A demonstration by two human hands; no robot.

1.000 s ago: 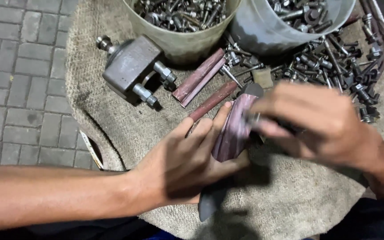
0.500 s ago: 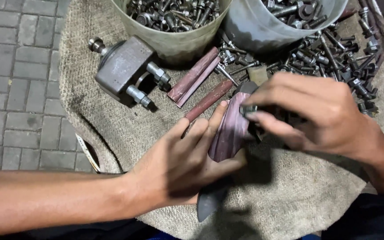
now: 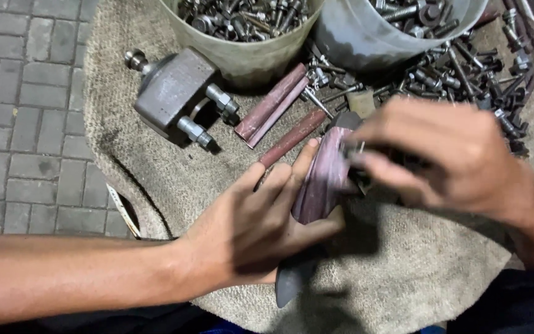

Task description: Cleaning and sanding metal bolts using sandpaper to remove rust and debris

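Down at the near edge of the sack-covered surface (image 3: pixel 403 272), the left hand (image 3: pixel 261 229) lies palm up, fingers and thumb curled under a folded strip of reddish-brown abrasive paper (image 3: pixel 322 179), cradling it at a slant with a dark grey tail (image 3: pixel 292 281) of it poking out below the wrist. Just right of it, the right hand (image 3: pixel 452 161) comes over the top, fingertips pinched narrow on the strip's upper end; there is something small and dark at the pinch, too blurred to tell. Beyond the hands, 2 more rolled reddish strips (image 3: pixel 276 105) lie side by side on the sacking, beside a grey metal block (image 3: pixel 171 89) with bolts sticking out of it. Loose bolts and nuts (image 3: pixel 465 68) are scattered to the right. Farthest back, 2 buckets stand touching: a greenish one (image 3: pixel 254 55) and a grey one (image 3: pixel 360 37), both full of bolts.
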